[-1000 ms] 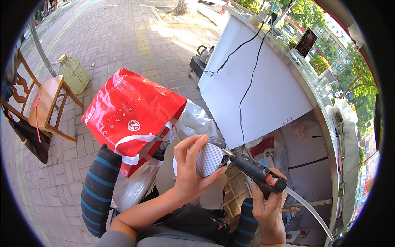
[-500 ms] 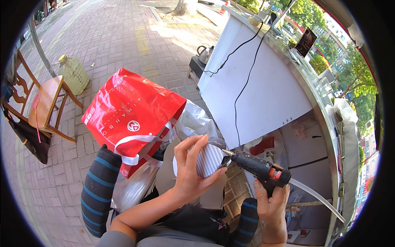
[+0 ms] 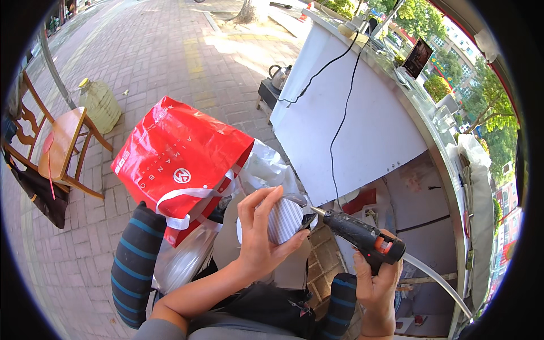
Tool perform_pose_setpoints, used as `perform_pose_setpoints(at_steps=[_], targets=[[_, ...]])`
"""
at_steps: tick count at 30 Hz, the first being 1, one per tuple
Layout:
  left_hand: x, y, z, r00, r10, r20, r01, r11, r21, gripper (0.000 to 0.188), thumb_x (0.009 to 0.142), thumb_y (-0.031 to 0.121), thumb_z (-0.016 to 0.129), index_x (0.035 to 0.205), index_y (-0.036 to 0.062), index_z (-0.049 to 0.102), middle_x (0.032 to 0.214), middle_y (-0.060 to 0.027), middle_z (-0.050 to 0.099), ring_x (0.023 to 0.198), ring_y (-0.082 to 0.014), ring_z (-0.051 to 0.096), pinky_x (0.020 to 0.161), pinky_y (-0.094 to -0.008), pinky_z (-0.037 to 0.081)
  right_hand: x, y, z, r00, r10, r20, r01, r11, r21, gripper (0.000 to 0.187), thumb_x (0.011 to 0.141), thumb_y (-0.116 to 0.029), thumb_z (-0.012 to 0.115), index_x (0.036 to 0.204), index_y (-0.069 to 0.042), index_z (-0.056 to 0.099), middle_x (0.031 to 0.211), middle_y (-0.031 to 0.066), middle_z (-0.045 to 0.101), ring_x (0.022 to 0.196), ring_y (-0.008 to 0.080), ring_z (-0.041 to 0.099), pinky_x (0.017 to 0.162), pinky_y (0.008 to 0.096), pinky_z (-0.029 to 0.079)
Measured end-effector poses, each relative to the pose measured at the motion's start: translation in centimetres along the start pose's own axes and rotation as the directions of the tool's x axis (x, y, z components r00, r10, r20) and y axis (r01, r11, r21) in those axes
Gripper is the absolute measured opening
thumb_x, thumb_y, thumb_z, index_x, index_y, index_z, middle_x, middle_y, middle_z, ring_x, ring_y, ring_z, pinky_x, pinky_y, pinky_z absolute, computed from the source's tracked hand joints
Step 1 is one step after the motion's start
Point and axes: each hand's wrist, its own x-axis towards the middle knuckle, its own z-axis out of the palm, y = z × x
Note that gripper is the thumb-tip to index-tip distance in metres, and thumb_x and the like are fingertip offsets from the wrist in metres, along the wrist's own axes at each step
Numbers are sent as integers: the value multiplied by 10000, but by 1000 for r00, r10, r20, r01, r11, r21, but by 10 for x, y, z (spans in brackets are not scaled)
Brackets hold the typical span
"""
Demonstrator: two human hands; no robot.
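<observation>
My left hand (image 3: pixel 262 235) is closed around a rounded piece with thin grey and white stripes (image 3: pixel 282 222). Dark, shiny material edges this piece on its right side; its exact kind is unclear. My right hand (image 3: pixel 377 286) grips the handle of a black hot glue gun (image 3: pixel 354 232) with orange parts. A long, whitish glue stick (image 3: pixel 436 277) sticks out of the gun's rear. The metal nozzle points left at the striped piece's dark edge, with a small gap seemingly between them.
Beyond my left hand stands a red shopping bag (image 3: pixel 187 153) with white handles, beside clear plastic bags (image 3: pixel 181 263). A white counter (image 3: pixel 351 119) with open shelves rises on the right, a black cable (image 3: pixel 334 147) hanging down it. Farther left are a wooden chair (image 3: pixel 62 139) and a yellowish jug (image 3: pixel 101 106).
The glue gun has shifted slightly right and tipped, its nozzle drawing back a little from the striped piece's dark edge. My left hand keeps its hold almost in place.
</observation>
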Motion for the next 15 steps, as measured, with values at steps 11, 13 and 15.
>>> perform_pose_setpoints(at_steps=[11, 13, 15], targets=[[24, -15, -16, 987, -142, 76, 159, 933, -322, 757, 751, 168, 754, 1405, -13, 419, 1313, -153, 421, 1245, -280, 438, 1054, -386, 360, 45, 81, -64, 854, 384, -353, -157, 834, 528, 390, 975, -356, 553, 1040, 26, 599, 852, 63, 589, 538, 86, 522, 477, 242, 415], [35, -17, -27, 951, -207, 230, 295, 829, -474, 777, 800, 232, 724, 1446, -25, 376, 1362, -146, 413, 1197, -247, 503, 1011, -358, 414, 70, 121, -107, 757, 413, -507, -238, 896, 375, 455, 963, -447, 568, 978, 5, 621, 769, 25, 543, 491, 78, 479, 453, 245, 390], [46, -19, -35, 930, -194, 313, 344, 762, -548, 826, 859, 397, 702, 1464, -42, 350, 1381, -151, 443, 1181, -226, 536, 992, -338, 436, 88, 157, -148, 700, 448, -557, -372, 894, 251, 477, 937, -494, 599, 919, -18, 642, 695, -7, 496, 470, 76, 457, 429, 244, 378]])
